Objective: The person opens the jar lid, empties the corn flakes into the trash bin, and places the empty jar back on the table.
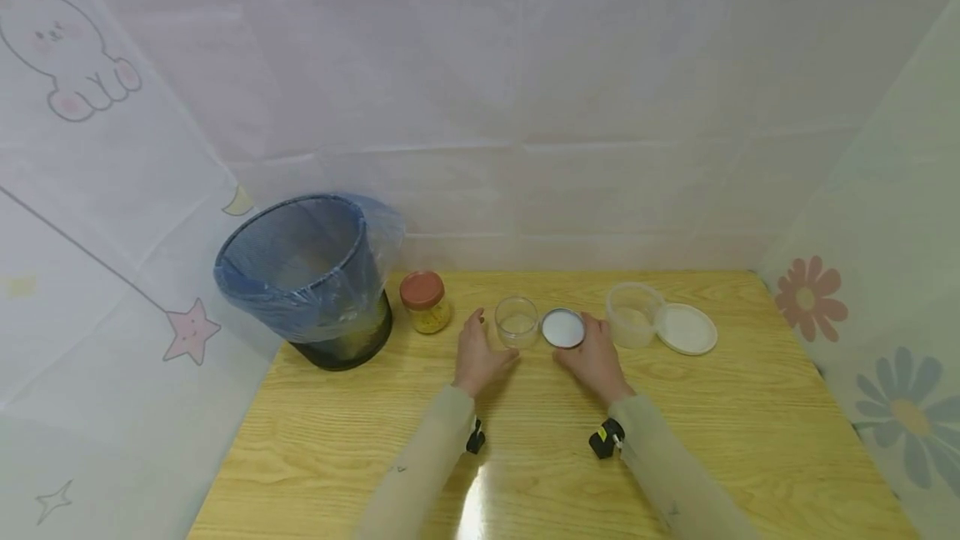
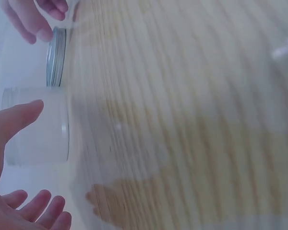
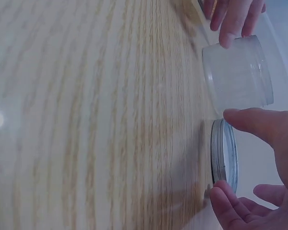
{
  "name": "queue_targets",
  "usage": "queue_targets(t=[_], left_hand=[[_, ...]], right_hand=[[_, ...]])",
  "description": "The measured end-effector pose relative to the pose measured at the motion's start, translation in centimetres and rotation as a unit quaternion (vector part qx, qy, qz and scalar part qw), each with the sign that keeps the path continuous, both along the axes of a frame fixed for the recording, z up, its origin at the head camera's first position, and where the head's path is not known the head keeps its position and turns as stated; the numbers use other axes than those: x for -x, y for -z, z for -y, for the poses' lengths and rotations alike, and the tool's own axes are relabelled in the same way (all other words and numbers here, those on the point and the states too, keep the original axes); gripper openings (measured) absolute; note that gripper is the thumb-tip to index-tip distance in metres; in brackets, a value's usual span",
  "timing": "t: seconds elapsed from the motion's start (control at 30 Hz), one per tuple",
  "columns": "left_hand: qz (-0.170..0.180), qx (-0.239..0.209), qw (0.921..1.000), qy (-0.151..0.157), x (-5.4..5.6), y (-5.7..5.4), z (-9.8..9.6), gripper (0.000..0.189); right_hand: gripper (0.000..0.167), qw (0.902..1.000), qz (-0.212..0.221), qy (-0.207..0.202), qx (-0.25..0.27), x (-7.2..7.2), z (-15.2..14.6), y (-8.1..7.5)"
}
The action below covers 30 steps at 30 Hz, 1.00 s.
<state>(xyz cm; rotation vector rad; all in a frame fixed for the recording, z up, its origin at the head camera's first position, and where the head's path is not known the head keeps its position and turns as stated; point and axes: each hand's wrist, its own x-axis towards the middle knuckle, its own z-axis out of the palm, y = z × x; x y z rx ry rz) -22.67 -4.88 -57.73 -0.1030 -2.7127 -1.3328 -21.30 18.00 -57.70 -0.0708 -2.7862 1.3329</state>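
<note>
An empty clear jar stands upright on the table, beside a round silver-rimmed lid lying with its white inside up. My left hand is at the jar's left side, thumb and fingers spread apart; in the left wrist view the thumb overlaps the jar and the other fingers stay off it. With thumb and fingertips at opposite edges, my right hand pinches the lid at table level. The right palm is partly out of frame in the right wrist view.
A bin lined with a blue bag stands at the left. Near it is a red-lidded jar with yellow contents. To the right are a translucent tub and a white round lid. A sheet-covered wall bounds the table's back.
</note>
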Motion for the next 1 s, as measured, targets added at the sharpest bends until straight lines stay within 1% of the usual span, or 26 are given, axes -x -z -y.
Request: queue_targets(t=[0.1,0.3,0.37,0.43,0.5,0.63,0.77,0.9,1.0], left_hand=[[0.012,-0.019,0.9997,0.003,-0.6,-0.4,0.9,0.098],[0.002,-0.064,0.9978,0.014,-2.0,-1.3,3.0,0.084],[0.001,-0.083,0.9963,0.019,-2.7,-1.8,3.7,0.08],[-0.001,-0.09,0.9958,0.02,-3.5,-2.2,4.4,0.075],[-0.003,-0.098,0.9951,0.018,-4.3,-2.6,5.0,0.07],[-0.008,-0.118,0.9929,0.007,-5.8,-3.4,6.4,0.063],[-0.015,-0.126,0.9918,-0.015,-6.7,-4.0,7.6,0.06],[-0.031,-0.134,0.9896,-0.043,-7.0,-4.2,8.7,0.058],[-0.04,-0.146,0.9868,-0.058,-7.0,-4.3,9.3,0.06]], right_hand=[[0.092,1.0,0.001,-0.002,0.007,-0.6,-0.1,-0.1],[0.092,0.9995,0.015,-0.001,0.027,-1.8,-0.5,-0.2],[0.092,0.9994,0.015,0.003,0.032,-2.1,-0.6,-0.3],[0.091,0.999,0.013,0.008,0.042,-2.5,-0.7,-0.4],[0.088,0.9985,0.003,0.008,0.054,-2.8,-0.7,-0.7],[0.076,0.9971,-0.025,0.002,0.071,-3.5,-0.9,-1.5],[0.064,0.9962,-0.039,-0.005,0.079,-4.2,-1.0,-2.2],[0.056,0.9953,-0.044,-0.02,0.084,-4.7,-1.0,-2.7],[0.051,0.9945,-0.045,-0.029,0.09,-5.0,-0.9,-3.1]])
